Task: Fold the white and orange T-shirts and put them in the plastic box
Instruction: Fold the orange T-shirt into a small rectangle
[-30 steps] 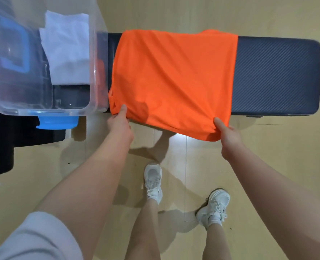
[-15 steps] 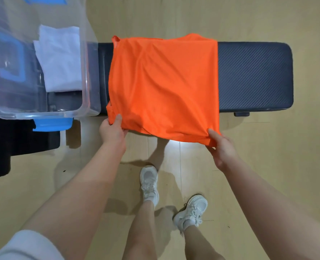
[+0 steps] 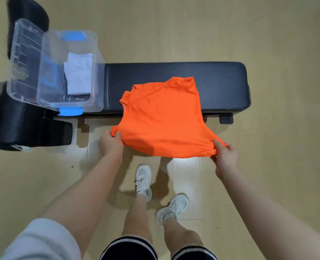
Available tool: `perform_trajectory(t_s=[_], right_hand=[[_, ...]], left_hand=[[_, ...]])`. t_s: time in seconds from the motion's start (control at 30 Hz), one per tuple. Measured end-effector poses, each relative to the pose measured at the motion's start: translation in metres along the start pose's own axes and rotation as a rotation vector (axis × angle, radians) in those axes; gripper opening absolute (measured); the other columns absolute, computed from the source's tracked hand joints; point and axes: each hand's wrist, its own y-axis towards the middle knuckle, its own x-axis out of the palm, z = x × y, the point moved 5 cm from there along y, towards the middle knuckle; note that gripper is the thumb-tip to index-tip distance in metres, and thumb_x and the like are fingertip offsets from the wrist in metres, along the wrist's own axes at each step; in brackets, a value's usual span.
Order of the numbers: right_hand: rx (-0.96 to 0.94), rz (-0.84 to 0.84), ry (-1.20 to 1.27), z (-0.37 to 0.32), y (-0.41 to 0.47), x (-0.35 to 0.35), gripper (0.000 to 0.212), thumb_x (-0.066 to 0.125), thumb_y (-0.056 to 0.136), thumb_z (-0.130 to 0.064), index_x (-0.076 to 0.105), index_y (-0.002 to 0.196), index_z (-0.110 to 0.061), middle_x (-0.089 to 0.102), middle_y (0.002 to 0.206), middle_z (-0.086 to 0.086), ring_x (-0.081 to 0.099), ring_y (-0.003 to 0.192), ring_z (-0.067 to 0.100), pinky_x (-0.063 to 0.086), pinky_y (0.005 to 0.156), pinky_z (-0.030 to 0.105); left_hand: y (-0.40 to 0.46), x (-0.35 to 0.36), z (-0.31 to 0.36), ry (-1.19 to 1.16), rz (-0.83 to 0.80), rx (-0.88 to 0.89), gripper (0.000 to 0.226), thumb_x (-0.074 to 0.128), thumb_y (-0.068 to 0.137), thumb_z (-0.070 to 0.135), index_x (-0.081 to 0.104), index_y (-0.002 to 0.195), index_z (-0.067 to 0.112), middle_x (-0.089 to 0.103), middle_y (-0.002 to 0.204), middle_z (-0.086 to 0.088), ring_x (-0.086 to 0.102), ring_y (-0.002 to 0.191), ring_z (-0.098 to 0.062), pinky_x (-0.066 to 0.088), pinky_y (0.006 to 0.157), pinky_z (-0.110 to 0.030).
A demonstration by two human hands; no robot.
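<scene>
Orange T-shirt (image 3: 163,117) is partly folded, far half lying on the desk (image 3: 221,87), near half pulled off the front edge and held up over the floor (image 3: 268,34). My left hand (image 3: 111,145) grips the near-left corner: fingers (image 3: 118,133) curled over the cloth, pinching it. My right hand (image 3: 225,158) grips the near-right corner the same way, cloth bunched under the curled fingers. Fabric between the two hands is taut-ish, with a slight sag along the near edge. Collar end points left, toward the plastic box (image 3: 97,59).

Plastic box sits on the left end of the desk, clear walls, blue latch (image 3: 71,110) on the near side. Its clear lid (image 3: 24,59) is tilted open on the far-left side. White T-shirt (image 3: 78,76) is already inside the box, folded, lying against the right wall. Orange T-shirt and box are apart, a strip of bare dark padding between them.

My white sneakers (image 3: 143,180) are on the floor under the held edge, standing just in front of the desk. Grey sleeve (image 3: 37,241) shows on my left arm.
</scene>
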Motion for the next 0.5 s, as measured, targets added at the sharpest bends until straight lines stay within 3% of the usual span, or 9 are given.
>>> perform_trajectory(t_s=[0.2,0.33,0.43,0.5], right_hand=[[-0.022,-0.037,-0.056,-0.034,-0.047,-0.018,0.002,0.054,0.09,-0.008,0.054,0.088,-0.009,0.056,0.077,0.004,0.055,0.065,0.013,0.051,0.054,0.024],[-0.062,-0.046,-0.053,-0.067,-0.039,0.003,0.009,0.053,0.089,-0.007,0.054,0.081,-0.011,0.055,0.08,0.008,0.054,0.064,0.013,0.051,0.061,0.026],[-0.033,-0.046,-0.039,-0.082,-0.013,0.026,0.012,0.053,0.09,-0.008,0.052,0.079,-0.014,0.055,0.076,0.006,0.053,0.064,0.013,0.051,0.062,0.028],[0.014,-0.058,-0.019,-0.088,0.011,0.046,0.017,0.053,0.089,-0.007,0.051,0.075,-0.017,0.054,0.074,0.003,0.052,0.064,0.012,0.051,0.062,0.029]], left_hand=[[-0.047,-0.022,0.002,-0.175,0.005,-0.116,0.025,0.062,0.083,0.022,0.063,0.101,0.004,0.065,0.102,-0.017,0.061,0.095,-0.032,0.05,0.09,-0.045],[-0.029,-0.012,0.004,-0.418,-0.017,-0.313,0.037,0.069,0.078,0.021,0.06,0.112,0.008,0.063,0.113,-0.017,0.063,0.099,-0.035,0.053,0.086,-0.049],[-0.015,-0.003,0.024,-0.57,-0.017,-0.403,0.037,0.069,0.078,0.007,0.057,0.113,0.003,0.062,0.109,-0.014,0.063,0.096,-0.03,0.056,0.074,-0.045],[0.004,0.008,0.035,-0.6,-0.032,-0.438,0.018,0.066,0.079,0.0,0.055,0.094,0.0,0.06,0.092,-0.013,0.061,0.081,-0.025,0.056,0.055,-0.037]])
